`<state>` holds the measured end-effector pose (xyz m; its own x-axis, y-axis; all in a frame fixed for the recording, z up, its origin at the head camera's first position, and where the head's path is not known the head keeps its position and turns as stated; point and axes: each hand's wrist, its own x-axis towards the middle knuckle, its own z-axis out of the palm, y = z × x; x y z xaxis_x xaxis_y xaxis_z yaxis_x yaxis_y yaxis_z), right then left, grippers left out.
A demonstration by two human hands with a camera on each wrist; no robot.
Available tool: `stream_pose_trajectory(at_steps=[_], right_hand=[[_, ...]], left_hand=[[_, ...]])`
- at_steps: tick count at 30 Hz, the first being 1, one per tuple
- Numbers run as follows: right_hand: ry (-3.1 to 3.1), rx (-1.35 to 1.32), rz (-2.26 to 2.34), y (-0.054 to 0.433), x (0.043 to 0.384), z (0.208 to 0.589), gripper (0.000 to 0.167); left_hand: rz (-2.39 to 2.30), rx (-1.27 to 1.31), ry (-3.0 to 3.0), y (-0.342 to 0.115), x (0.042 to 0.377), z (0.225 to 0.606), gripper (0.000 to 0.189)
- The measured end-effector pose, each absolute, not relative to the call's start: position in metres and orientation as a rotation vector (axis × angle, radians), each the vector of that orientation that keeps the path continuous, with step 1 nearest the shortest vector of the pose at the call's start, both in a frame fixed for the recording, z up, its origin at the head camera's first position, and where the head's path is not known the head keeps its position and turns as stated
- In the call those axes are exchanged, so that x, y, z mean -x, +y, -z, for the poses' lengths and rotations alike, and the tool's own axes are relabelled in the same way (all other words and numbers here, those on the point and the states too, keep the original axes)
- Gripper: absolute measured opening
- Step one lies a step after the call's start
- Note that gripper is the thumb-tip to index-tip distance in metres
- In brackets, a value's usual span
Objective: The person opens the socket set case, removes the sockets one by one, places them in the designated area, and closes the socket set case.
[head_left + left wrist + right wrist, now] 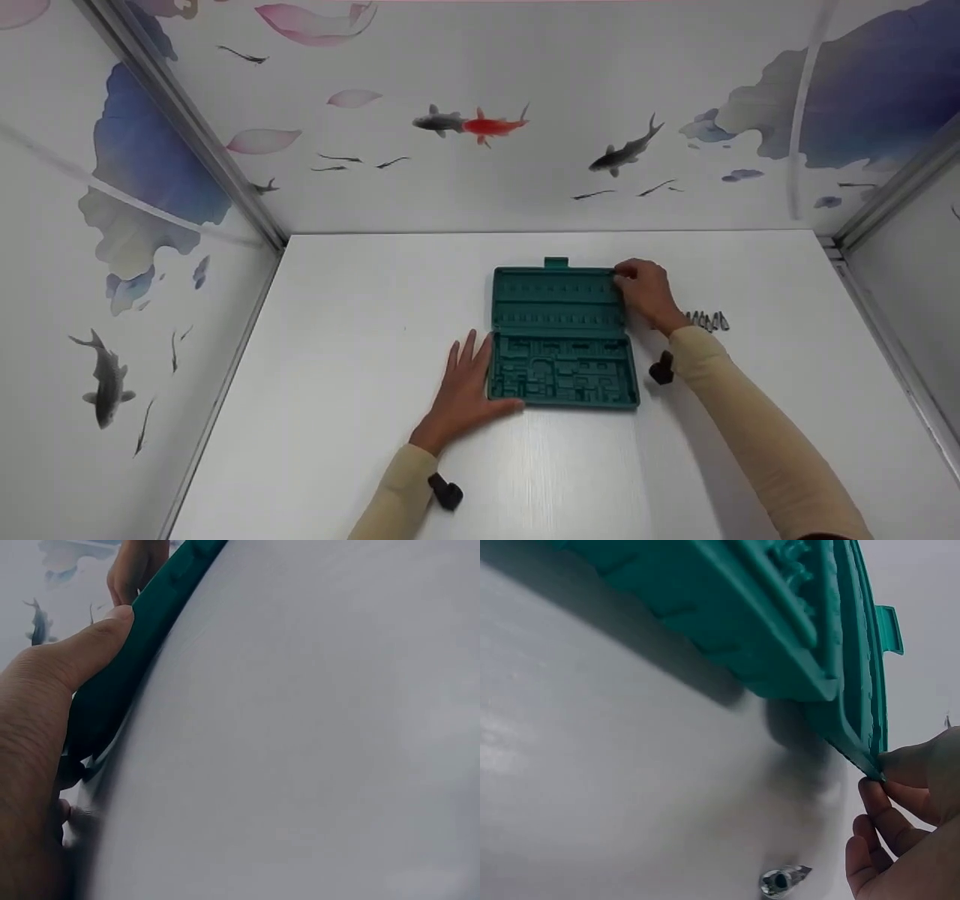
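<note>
A green plastic tool case [562, 371] lies unfolded on the white table, its moulded compartments facing up. The lid [555, 294] is at the far side, with a latch tab [556, 262] on its far edge. My right hand [649, 294] pinches the lid's far right corner between thumb and fingers, as the right wrist view also shows. At the case's near left corner rests my left hand [463, 391], its fingers extended along the left side and its thumb on the front edge. Part of that hand is hidden in the left wrist view.
A row of several small metal pieces [706, 321] lies right of the case, partly behind the right wrist; one metal piece [780, 881] shows up close in the right wrist view. Printed panels [555, 180] wall the white table [360, 315] at back and sides.
</note>
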<state>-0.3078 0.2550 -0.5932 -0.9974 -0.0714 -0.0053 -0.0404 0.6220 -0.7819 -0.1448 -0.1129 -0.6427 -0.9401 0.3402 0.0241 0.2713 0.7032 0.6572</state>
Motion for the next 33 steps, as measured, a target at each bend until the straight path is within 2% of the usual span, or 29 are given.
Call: stream_pose_trajectory(at_steps=[17, 27, 33], right_hand=[[2.935, 0.267, 1.472, 0.258, 0.285, 0.562, 0.031], [2.936, 0.231, 1.575, 0.260, 0.255, 0.546, 0.040], [2.948, 0.204, 1.656, 0.261, 0.232, 0.541, 0.037]], left_hand=[[-1.060, -0.486, 2.807, -0.112, 0.145, 0.643, 0.128], [-1.050, -0.518, 2.832, -0.112, 0.144, 0.642, 0.126], [-1.073, -0.525, 2.823, -0.112, 0.144, 0.643, 0.125]])
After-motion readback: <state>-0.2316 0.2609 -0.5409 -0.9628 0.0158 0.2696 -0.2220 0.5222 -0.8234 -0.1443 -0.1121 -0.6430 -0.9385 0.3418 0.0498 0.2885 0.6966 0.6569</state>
